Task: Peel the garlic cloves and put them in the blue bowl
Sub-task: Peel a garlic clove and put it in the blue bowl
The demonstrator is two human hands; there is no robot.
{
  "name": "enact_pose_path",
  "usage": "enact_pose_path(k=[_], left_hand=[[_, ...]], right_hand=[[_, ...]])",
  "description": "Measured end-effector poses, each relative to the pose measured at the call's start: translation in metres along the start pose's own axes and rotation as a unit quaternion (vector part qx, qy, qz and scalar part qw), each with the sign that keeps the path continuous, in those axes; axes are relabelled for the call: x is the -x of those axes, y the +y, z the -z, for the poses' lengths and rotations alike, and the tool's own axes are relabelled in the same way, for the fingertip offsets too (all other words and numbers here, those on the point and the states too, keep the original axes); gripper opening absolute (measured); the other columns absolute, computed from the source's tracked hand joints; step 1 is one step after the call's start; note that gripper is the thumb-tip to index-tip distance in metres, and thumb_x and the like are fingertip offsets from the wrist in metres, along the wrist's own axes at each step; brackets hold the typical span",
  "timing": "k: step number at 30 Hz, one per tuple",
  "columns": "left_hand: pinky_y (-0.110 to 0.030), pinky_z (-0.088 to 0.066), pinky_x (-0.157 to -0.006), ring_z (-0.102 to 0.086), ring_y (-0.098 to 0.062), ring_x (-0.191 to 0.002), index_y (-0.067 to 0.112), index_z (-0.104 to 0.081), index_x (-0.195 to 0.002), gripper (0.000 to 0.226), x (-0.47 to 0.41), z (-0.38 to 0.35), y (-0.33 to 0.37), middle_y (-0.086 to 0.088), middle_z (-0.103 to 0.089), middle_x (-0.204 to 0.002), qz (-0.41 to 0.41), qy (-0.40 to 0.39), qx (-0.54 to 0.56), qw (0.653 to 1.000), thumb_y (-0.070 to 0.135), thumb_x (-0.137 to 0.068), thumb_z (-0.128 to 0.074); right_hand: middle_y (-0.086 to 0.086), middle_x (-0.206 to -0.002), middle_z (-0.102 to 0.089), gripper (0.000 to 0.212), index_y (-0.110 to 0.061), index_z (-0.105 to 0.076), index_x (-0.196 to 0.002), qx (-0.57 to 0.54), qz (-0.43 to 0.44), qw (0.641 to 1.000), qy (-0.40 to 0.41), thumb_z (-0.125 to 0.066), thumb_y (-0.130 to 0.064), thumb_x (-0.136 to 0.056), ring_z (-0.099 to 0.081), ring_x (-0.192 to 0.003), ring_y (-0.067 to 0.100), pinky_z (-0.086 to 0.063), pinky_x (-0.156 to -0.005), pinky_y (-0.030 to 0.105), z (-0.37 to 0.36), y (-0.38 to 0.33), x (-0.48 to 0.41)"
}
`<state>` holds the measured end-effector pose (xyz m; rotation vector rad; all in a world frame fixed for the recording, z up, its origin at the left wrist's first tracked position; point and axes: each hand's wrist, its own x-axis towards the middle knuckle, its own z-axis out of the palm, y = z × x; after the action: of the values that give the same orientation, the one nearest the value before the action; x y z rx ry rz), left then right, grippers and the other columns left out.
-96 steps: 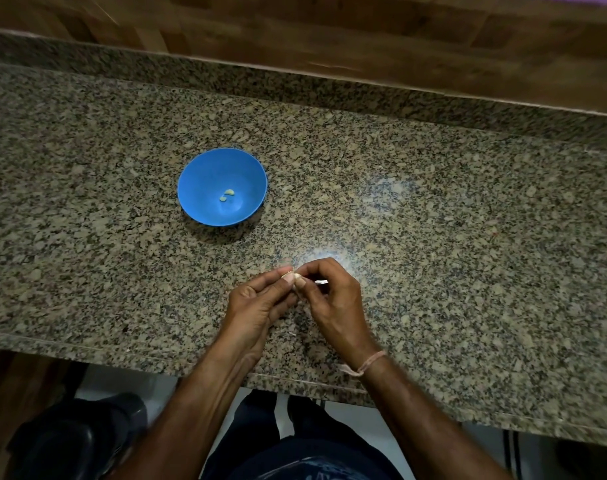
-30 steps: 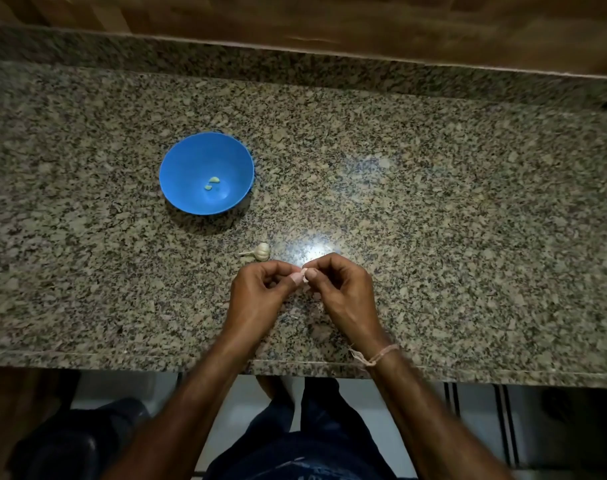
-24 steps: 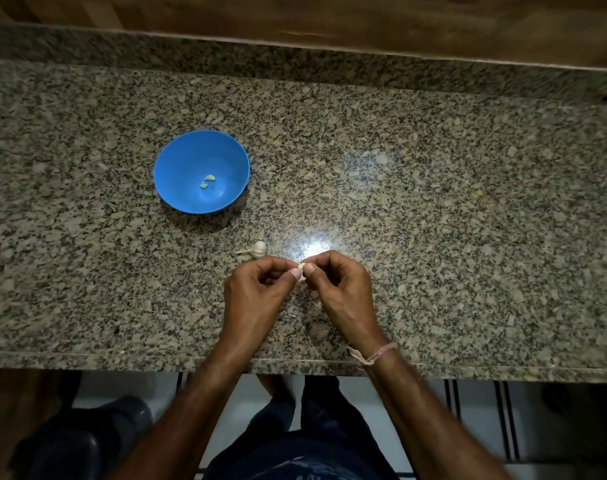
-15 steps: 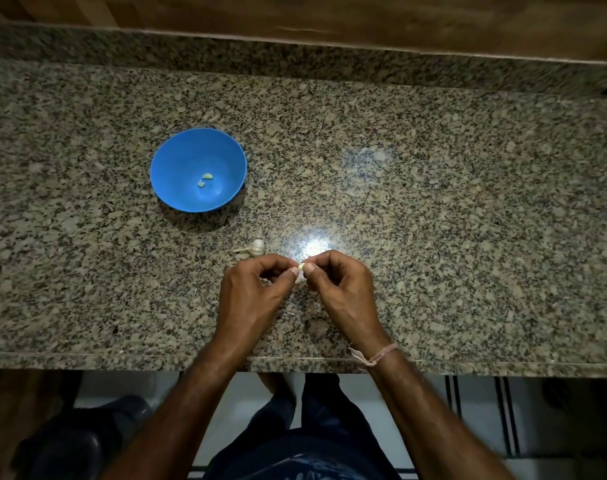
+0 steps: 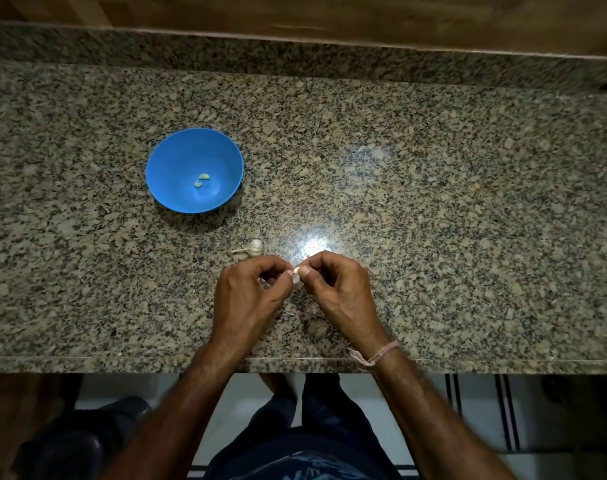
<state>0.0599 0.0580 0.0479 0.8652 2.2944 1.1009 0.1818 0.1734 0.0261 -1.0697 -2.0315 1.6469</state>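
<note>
The garlic bulb, hidden by the hands 3.2 s ago, now lies uncovered on the counter, just beyond the left hand, whose fingers now curl tighter around the clove.

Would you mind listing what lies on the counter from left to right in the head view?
blue bowl → garlic bulb → left hand → garlic clove pinched between both hands → right hand
</note>
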Motion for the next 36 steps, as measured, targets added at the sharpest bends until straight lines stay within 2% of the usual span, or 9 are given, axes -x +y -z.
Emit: enact_pose_path(k=[4,9,12,17,22,26,28,33,36], left_hand=[[-0.041,-0.062,-0.071,-0.070,-0.005,-0.078,0.024,-0.080,-0.097,0.008,-0.002,0.001,-0.003,0.012,-0.074,-0.082,0.008,-0.007,0.002,1.000,0.027,-0.092,-0.075],[-0.035,-0.061,-0.065,-0.068,-0.004,-0.071,0.024,-0.076,-0.090,0.004,-0.001,-0.002,0.001,0.011,-0.070,-0.075,0.013,0.004,0.002,1.000,0.027,-0.092,-0.074],[-0.033,-0.060,-0.067,-0.069,-0.006,-0.074,0.024,-0.074,-0.087,0.006,-0.002,-0.004,0.001,0.009,-0.071,-0.076,0.029,0.002,0.022,0.999,0.029,-0.091,-0.076],[-0.031,-0.061,-0.070,-0.070,-0.010,-0.076,0.022,-0.075,-0.086,0.010,-0.001,-0.008,-0.001,0.005,-0.072,-0.079,0.071,-0.007,0.083,0.994,0.032,-0.087,-0.078],[-0.025,-0.058,-0.067,-0.068,-0.014,-0.076,0.020,-0.074,-0.085,0.005,-0.002,-0.014,-0.002,0.002,-0.072,-0.078,0.097,-0.011,0.096,0.991,0.021,-0.089,-0.076],[-0.026,-0.057,-0.068,-0.069,-0.013,-0.075,0.022,-0.074,-0.085,0.005,-0.004,-0.019,-0.012,0.004,-0.072,-0.077,0.118,-0.007,0.081,0.990,0.021,-0.090,-0.075],[-0.026,-0.056,-0.067,-0.069,-0.011,-0.076,0.024,-0.075,-0.087,0.003,-0.005,-0.022,-0.017,0.005,-0.073,-0.078,0.128,-0.005,0.060,0.990,0.024,-0.090,-0.075],[-0.025,-0.058,-0.070,-0.070,-0.009,-0.080,0.024,-0.076,-0.094,0.009,-0.007,-0.025,-0.018,0.008,-0.074,-0.084,0.119,-0.013,0.081,0.989,0.017,-0.092,-0.072],[-0.014,-0.056,-0.071,-0.072,-0.002,-0.082,0.022,-0.079,-0.099,0.006,-0.006,-0.023,-0.011,0.010,-0.077,-0.088,0.107,-0.020,0.133,0.985,0.023,-0.094,-0.076]], right_hand=[[-0.003,-0.084,-0.073,0.006,-0.015,-0.075,-0.093,-0.012,-0.008,1.000,-0.001,-0.072,-0.019,-0.097,-0.071,-0.080,0.014,-0.063,-0.076,0.038,-0.001,-0.001,0.000],[-0.001,-0.098,-0.074,0.008,-0.015,-0.073,-0.104,-0.090,-0.018,0.996,-0.019,-0.071,-0.013,-0.097,-0.072,-0.095,0.019,-0.063,-0.087,0.043,-0.003,0.001,0.001],[0.000,-0.102,-0.076,0.012,-0.015,-0.073,-0.107,-0.112,-0.011,0.993,-0.034,-0.072,-0.011,-0.096,-0.073,-0.101,0.021,-0.062,-0.091,0.046,-0.004,0.001,0.003],[0.006,-0.098,-0.077,0.009,-0.008,-0.075,-0.101,-0.151,-0.031,0.988,-0.023,-0.074,-0.006,-0.093,-0.074,-0.097,0.026,-0.063,-0.089,0.043,-0.005,0.006,-0.001],[0.011,-0.098,-0.075,0.014,0.001,-0.073,-0.103,-0.263,-0.129,0.956,-0.013,-0.072,-0.009,-0.094,-0.070,-0.089,0.020,-0.060,-0.083,0.030,-0.007,0.012,0.002],[0.011,-0.095,-0.074,0.018,-0.001,-0.075,-0.103,-0.421,-0.226,0.878,-0.012,-0.074,-0.012,-0.087,-0.067,-0.085,0.020,-0.060,-0.081,0.029,-0.006,0.019,-0.003],[0.012,-0.098,-0.075,0.021,0.000,-0.076,-0.104,-0.447,-0.251,0.859,-0.009,-0.074,-0.007,-0.085,-0.069,-0.087,0.018,-0.062,-0.082,0.028,-0.007,0.021,-0.005],[0.014,-0.095,-0.075,0.019,0.002,-0.071,-0.109,-0.447,-0.263,0.855,-0.013,-0.070,0.001,-0.090,-0.072,-0.082,0.018,-0.063,-0.077,0.025,-0.008,0.026,-0.003],[0.016,-0.093,-0.074,0.024,0.006,-0.067,-0.114,-0.415,-0.244,0.876,-0.008,-0.072,-0.001,-0.092,-0.071,-0.079,0.019,-0.062,-0.075,0.024,-0.010,0.028,-0.002]])
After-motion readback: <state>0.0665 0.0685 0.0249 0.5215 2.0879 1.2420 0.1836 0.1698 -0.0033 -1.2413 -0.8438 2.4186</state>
